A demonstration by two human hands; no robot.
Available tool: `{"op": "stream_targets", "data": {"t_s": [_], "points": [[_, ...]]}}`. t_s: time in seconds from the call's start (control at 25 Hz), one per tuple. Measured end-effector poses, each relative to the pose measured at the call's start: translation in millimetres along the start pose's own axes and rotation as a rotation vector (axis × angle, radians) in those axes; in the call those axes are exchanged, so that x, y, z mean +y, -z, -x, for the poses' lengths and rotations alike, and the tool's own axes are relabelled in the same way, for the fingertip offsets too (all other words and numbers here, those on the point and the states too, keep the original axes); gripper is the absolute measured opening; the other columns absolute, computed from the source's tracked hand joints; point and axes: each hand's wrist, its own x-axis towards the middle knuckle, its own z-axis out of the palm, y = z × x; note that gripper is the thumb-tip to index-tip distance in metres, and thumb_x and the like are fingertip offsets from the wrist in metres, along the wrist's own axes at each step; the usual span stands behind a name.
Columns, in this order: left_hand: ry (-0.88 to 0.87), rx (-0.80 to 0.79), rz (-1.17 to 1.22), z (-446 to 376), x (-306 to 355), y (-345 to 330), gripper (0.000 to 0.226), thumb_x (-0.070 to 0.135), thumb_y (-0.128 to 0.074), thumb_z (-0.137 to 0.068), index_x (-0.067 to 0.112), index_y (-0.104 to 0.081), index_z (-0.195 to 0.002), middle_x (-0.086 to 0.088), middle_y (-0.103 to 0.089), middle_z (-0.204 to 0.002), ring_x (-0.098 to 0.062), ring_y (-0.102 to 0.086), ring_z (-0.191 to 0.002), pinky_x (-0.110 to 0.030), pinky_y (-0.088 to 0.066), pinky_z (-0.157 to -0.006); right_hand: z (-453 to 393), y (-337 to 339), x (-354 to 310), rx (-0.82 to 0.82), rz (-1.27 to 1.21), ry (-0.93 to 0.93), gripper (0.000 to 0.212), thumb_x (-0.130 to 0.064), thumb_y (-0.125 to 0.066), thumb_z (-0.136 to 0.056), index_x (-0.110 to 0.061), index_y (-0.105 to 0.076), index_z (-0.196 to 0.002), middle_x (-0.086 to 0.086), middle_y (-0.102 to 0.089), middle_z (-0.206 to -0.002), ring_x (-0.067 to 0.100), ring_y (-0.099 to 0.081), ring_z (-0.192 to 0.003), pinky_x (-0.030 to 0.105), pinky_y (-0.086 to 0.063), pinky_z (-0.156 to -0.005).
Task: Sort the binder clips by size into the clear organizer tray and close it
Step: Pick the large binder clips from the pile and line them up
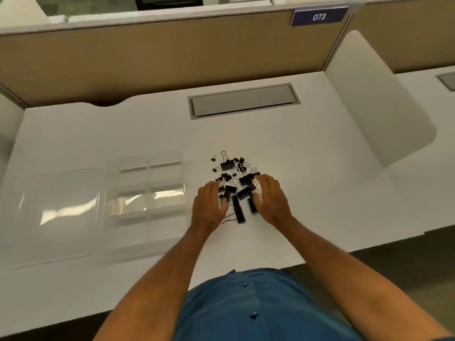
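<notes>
Binder clips (235, 185) look small, hard and light, best pinched by their black bodies, while the left hand (209, 205) and right hand (270, 200) rest spread wide beside them, holding nothing.

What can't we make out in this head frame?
- Binder clips: exact count and sizes, head view; heaped, partly under both hands.
- Left hand, right hand: whether the fingers pinch a clip; fingertips buried in the pile.
- Organizer tray: dividers washed out by glare and clear plastic.
</notes>
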Motion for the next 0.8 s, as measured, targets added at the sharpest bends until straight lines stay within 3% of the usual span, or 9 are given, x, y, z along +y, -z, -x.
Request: {"op": "stream_targets", "data": {"t_s": [0.16, 0.32, 0.48, 0.8], "points": [[0.121, -0.045, 0.018, 15.5, -1.0, -12.0, 0.054, 0.032, -0.061, -0.088, 0.016, -0.047, -0.138, -0.003, -0.051, -0.133, -0.022, -0.046, -0.115, -0.039, -0.049, -0.09, 27.7, -11.8, -1.0, -0.053, -0.107, -0.129, 0.053, -0.014, -0.066, -0.085, -0.015, -0.049, -0.136, 0.002, -0.049, -0.134, 0.019, -0.048, -0.118, 0.034, -0.055, -0.088], [0.006, -0.059, -0.07, 25.3, 7.1, -21.7, 0.055, 0.039, -0.064, -0.086, 0.016, -0.053, -0.135, -0.004, -0.051, -0.133, -0.024, -0.046, -0.12, -0.039, -0.042, -0.094, 47.0, -25.1, 0.5, -0.152, -0.119, -0.152, 0.062, -0.022, -0.067, -0.085, -0.018, -0.045, -0.143, 0.002, -0.045, -0.138, 0.02, -0.044, -0.12, 0.034, -0.053, -0.09], [-0.138, -0.124, -0.194, 28.0, 21.2, -32.6, 0.061, 0.048, -0.065, -0.084, 0.019, -0.052, -0.135, -0.005, -0.054, -0.129, -0.025, -0.049, -0.115, -0.039, -0.038, -0.088, 51.1, -33.7, 4.7, -0.193, -0.056, -0.142, 0.07, -0.029, -0.071, -0.087, -0.017, -0.041, -0.149, 0.007, -0.046, -0.14, 0.021, -0.043, -0.12, 0.031, -0.046, -0.094], [-0.118, -0.153, -0.253, 31.2, 15.9, -42.9, 0.062, 0.044, -0.075, -0.081, 0.02, -0.053, -0.134, -0.007, -0.059, -0.12, -0.026, -0.054, -0.106, -0.041, -0.04, -0.082, 49.1, -30.4, 15.2, -0.237, -0.093, -0.114, 0.063, -0.019, -0.072, -0.09, -0.016, -0.045, -0.147, 0.009, -0.048, -0.131, 0.024, -0.043, -0.115, 0.039, -0.05, -0.092]]}}
